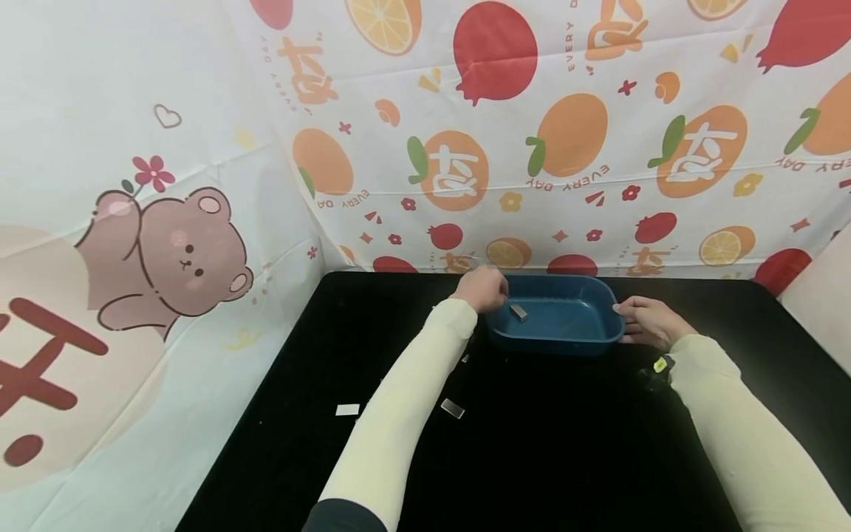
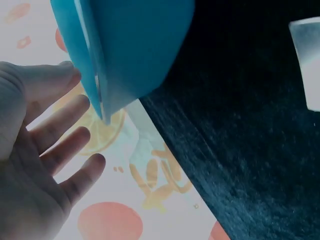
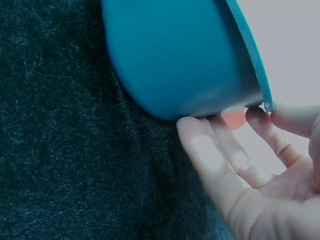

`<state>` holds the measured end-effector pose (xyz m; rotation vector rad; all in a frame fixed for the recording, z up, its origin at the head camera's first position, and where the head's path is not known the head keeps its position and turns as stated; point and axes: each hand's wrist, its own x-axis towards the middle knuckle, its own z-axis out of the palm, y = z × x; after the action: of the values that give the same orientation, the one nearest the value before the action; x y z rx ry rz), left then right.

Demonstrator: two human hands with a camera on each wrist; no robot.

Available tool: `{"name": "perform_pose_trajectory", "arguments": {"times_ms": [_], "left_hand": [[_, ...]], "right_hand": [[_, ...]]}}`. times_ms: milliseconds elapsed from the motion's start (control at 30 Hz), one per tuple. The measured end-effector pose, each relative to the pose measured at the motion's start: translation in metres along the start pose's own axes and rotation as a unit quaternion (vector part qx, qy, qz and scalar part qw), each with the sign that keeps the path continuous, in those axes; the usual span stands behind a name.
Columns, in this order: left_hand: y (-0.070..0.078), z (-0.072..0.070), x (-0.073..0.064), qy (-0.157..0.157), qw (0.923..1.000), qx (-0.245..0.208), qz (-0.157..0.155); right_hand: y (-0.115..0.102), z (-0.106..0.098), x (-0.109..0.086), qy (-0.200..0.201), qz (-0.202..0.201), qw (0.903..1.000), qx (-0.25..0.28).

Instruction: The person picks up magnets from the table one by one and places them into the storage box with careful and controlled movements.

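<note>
A blue plastic basin [image 1: 555, 341] stands toward the far side of the black table, with a small silver rectangular block [image 1: 518, 312] inside at its left end. My right hand [image 1: 650, 322] holds the basin's right end. In the right wrist view, the thumb is at the rim and the other fingers lie along the outer wall [image 3: 170, 55]. Over the left end is my left hand [image 1: 482, 288]. Its fingers [image 2: 67, 147] are spread and loosely bent in the left wrist view, holding nothing, with the thumb tip right at the basin's rim [image 2: 92, 55].
Nearer on the black table [image 1: 565, 451] lie a white rectangular piece [image 1: 347, 409], a silvery rectangular piece [image 1: 453, 408] and a tiny bright piece [image 1: 465, 358]. A fruit-print curtain [image 1: 399, 89] hangs behind the far edge, and a bear-print sheet [image 1: 166, 369] covers the left side.
</note>
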<state>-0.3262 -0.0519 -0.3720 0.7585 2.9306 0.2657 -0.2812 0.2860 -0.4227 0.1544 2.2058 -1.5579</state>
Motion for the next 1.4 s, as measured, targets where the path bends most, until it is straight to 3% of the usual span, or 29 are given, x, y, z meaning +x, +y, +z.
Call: {"name": "perform_pose_trajectory", "arguments": {"times_ms": [400, 633, 1167, 1400], "left_hand": [[-0.020, -0.005, -0.007, 0.009, 0.9998, -0.015, -0.010], [-0.033, -0.007, -0.013, 0.032, 0.9992, 0.004, -0.025], [-0.059, -0.009, -0.032, -0.008, 0.9960, -0.019, -0.087], [-0.079, -0.003, -0.041, -0.005, 0.9946, -0.016, -0.103]], "right_hand": [[0.000, 0.000, 0.000, 0.000, -0.001, 1.0000, 0.008], [0.000, -0.001, -0.001, -0.005, -0.001, 0.9999, 0.012], [0.002, 0.001, -0.001, -0.004, -0.001, 0.9998, 0.020], [0.003, 0.000, 0.000, -0.004, -0.004, 0.9998, 0.017]]}}
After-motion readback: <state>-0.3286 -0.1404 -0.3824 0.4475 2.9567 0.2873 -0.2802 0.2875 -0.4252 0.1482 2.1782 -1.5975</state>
